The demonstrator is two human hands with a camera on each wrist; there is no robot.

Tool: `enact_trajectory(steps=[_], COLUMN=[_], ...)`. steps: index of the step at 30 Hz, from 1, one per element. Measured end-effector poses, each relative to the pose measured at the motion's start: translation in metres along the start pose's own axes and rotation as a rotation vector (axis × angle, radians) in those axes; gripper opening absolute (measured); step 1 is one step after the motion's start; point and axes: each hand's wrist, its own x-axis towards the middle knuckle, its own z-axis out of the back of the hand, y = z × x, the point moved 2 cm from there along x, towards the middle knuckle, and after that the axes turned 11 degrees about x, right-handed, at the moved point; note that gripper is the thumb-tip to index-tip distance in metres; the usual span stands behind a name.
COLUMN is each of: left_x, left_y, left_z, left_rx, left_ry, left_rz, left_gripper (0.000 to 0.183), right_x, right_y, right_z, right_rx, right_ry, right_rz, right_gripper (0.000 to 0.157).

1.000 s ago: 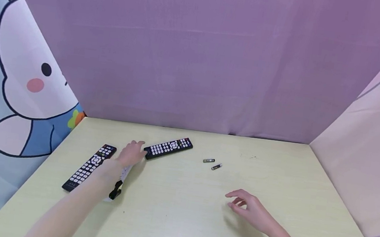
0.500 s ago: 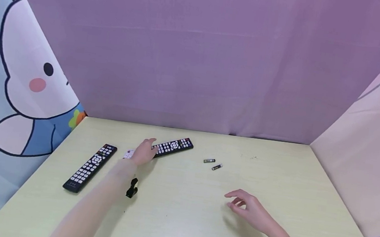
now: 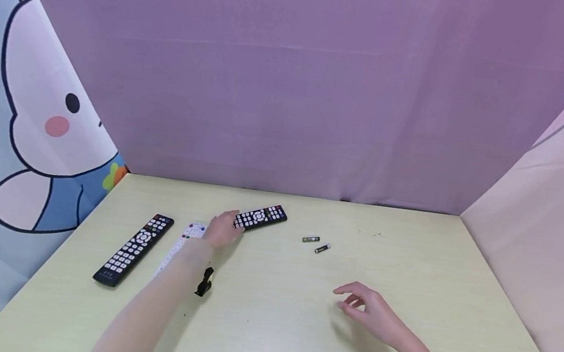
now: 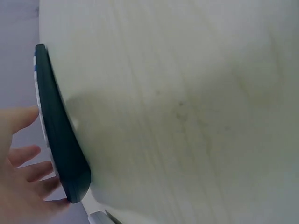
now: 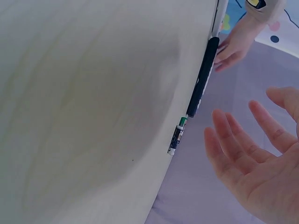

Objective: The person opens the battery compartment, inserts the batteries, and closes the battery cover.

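Observation:
My left hand [image 3: 222, 229] is over the left end of a black remote control [image 3: 260, 216] with white buttons, hiding that end in the head view. In the left wrist view, the thumb and fingertips [image 4: 25, 151] lie along the button face of this remote, loosely extended rather than wrapped around it. Raised above the table on the right, my right hand [image 3: 368, 311] holds nothing, its fingers relaxed and apart. Two small batteries [image 3: 311, 239] lie side by side to the right of the remote.
A second black remote [image 3: 134, 249] lies slanted on the left of the table [image 3: 271, 314]. Beside it, a white remote [image 3: 194, 231] is partly covered by my left forearm. A purple cloth [image 3: 292, 84] hangs behind the table; printed cloths flank it.
My left hand has moved right, from beside the remote's left end to over it, uncovering part of the white remote. My right hand, the remotes and the batteries stay put.

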Motion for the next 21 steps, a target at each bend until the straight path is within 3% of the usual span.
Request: enact_trajectory(steps=[12,21], left_x=[-0.003,-0.006], left_y=[-0.008,-0.014], left_z=[-0.001,0.006], left_rx=[0.191,0.197], left_ry=[-0.027,-0.005], left_rz=[-0.032,-0.062], left_gripper=[0.056,0.057], right_x=[0.000,0.001], right_y=[0.001,0.000], right_z=[-0.003,-0.005], right_rx=[0.006,0.011], right_ry=[0.002,0.003], right_rz=[0.011,0.004], right_gripper=[0.022,0.023])
